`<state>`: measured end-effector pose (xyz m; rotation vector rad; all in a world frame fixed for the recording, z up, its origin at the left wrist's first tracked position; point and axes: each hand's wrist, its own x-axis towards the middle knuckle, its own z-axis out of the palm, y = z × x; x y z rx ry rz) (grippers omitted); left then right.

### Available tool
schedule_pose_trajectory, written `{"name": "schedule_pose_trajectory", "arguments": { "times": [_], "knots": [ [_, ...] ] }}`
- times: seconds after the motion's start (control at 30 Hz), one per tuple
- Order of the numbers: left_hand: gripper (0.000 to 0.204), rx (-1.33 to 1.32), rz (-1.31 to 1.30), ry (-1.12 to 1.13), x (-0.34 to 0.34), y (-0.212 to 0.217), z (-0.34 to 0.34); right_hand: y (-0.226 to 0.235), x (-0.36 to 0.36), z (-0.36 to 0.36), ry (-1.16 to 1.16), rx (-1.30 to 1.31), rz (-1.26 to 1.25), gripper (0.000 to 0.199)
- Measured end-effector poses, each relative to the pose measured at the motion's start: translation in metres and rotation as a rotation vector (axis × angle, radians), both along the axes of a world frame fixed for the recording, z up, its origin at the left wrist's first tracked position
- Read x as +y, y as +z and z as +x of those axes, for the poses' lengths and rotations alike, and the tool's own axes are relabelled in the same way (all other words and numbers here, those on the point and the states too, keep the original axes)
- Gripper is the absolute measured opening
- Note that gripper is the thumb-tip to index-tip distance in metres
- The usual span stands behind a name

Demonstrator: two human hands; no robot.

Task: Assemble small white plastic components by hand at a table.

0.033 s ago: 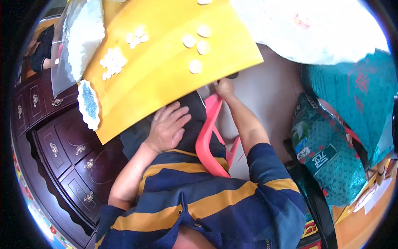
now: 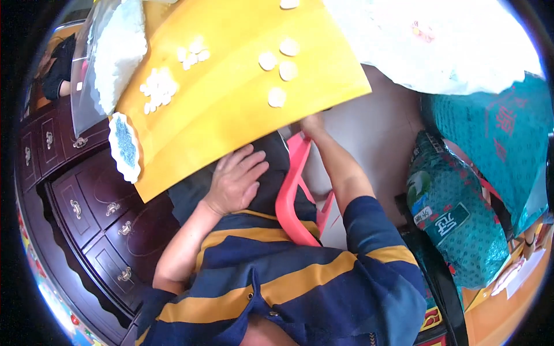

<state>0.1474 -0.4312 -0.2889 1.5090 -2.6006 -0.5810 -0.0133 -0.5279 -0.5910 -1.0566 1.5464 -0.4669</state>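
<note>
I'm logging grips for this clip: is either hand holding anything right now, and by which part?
The left hand lies flat and open on the lap, holding nothing. The right hand reaches under the edge of the yellow board; its fingers are hidden, so a grip cannot be told.

Bright daylight; strong fisheye bending; black rim.
</note>
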Motion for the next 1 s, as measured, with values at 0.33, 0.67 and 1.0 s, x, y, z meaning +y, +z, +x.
{"name": "schedule_pose_trajectory", "arguments": {
  "times": [0.33,0.67,1.0],
  "knots": [
    [0.038,0.221,0.181,-0.046,-0.018,-0.016,0.016,-0.008,-0.090,0.098,-0.382,-0.019,-0.507,0.034],
    [0.026,0.227,0.356,0.042,-0.045,-0.022,0.054,0.007,-0.190,0.219,-0.229,-0.163,-0.585,0.035],
    [0.024,0.274,0.391,0.056,-0.045,-0.043,0.060,-0.018,-0.157,0.242,-0.114,-0.171,-0.530,0.036]
  ]
}}
